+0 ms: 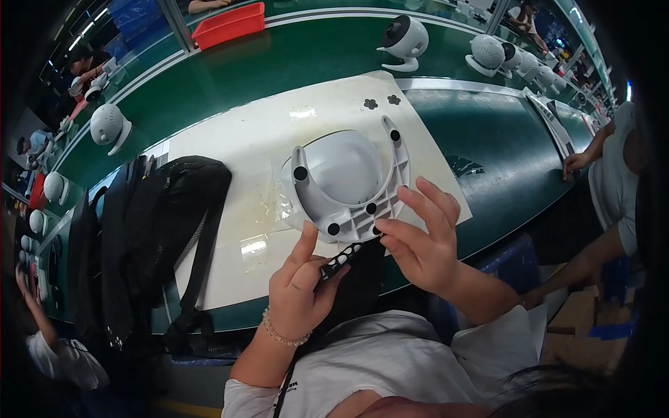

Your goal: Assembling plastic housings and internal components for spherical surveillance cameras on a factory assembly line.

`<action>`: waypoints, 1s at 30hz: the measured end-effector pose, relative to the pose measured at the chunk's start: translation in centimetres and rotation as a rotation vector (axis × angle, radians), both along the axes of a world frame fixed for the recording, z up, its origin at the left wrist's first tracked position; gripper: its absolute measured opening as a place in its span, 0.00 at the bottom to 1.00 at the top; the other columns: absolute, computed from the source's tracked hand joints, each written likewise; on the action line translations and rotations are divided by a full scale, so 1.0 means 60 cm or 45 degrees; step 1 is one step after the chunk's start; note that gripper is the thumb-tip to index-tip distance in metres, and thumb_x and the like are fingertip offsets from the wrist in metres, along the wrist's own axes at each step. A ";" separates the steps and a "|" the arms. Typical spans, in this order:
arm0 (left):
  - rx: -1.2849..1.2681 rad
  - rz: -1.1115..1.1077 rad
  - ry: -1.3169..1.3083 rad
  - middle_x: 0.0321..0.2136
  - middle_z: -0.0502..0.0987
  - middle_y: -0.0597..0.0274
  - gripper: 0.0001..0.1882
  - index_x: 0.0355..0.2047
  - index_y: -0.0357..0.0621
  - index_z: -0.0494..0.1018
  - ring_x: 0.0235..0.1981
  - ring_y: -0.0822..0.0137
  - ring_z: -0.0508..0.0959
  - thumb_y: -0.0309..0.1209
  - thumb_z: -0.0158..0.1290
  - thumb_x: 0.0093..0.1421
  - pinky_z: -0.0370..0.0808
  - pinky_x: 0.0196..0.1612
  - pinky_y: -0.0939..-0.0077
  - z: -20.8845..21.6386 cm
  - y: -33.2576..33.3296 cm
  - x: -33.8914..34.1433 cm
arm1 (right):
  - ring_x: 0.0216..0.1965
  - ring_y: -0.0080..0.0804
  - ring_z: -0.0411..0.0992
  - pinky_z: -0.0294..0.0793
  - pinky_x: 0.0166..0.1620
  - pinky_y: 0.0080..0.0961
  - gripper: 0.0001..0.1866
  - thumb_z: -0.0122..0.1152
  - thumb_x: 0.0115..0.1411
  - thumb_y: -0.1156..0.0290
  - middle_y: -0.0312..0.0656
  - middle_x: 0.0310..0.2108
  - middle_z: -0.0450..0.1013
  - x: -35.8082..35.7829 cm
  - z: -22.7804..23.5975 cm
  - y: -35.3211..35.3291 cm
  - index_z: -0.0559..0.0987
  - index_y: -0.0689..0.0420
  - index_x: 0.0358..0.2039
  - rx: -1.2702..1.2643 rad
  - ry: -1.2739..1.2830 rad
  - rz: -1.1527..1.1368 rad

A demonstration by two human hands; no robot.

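A factory assembly floor is showing here: a long, flat green line with pale metal edges [300,52] is stretching past several work places, and matching rounded white plastic units on curved stands [109,125] are standing spaced along it. An upturned glossy white plastic unit [343,167] is lying at the nearest place. A shallow red rectangular plastic bin [230,26] is resting at the line's far side. Co-workers in pale tops [610,198] are sitting nearby, and thin white strip lights [80,37] are glowing beyond.

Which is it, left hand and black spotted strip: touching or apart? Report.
Touching. The head view shows the left hand gripping one end of the black spotted strip.
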State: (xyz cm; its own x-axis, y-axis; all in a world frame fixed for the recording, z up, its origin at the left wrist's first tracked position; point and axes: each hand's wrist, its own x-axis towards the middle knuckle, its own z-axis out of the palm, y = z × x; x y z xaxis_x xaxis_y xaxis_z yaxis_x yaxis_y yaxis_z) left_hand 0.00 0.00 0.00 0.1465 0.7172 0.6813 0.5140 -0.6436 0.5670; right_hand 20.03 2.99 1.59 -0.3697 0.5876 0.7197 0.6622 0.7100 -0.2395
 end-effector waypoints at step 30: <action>-0.371 0.051 -0.136 0.43 0.72 0.42 0.15 0.29 0.36 0.70 0.27 0.60 0.78 0.19 0.59 0.39 0.73 0.29 0.76 0.016 -0.014 -0.021 | 0.32 0.25 0.69 0.66 0.36 0.18 0.13 0.57 0.55 0.63 0.38 0.31 0.70 -0.032 0.048 0.401 0.74 0.59 0.34 -0.346 0.298 0.117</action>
State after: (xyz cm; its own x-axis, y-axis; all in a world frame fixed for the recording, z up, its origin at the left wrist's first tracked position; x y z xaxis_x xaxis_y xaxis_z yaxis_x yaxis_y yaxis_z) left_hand -1.26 -0.84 0.97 0.0526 0.8882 0.4564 0.4634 -0.4266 0.7767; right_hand 18.12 27.04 4.49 -0.2741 0.7407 0.6134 0.5036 0.6539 -0.5646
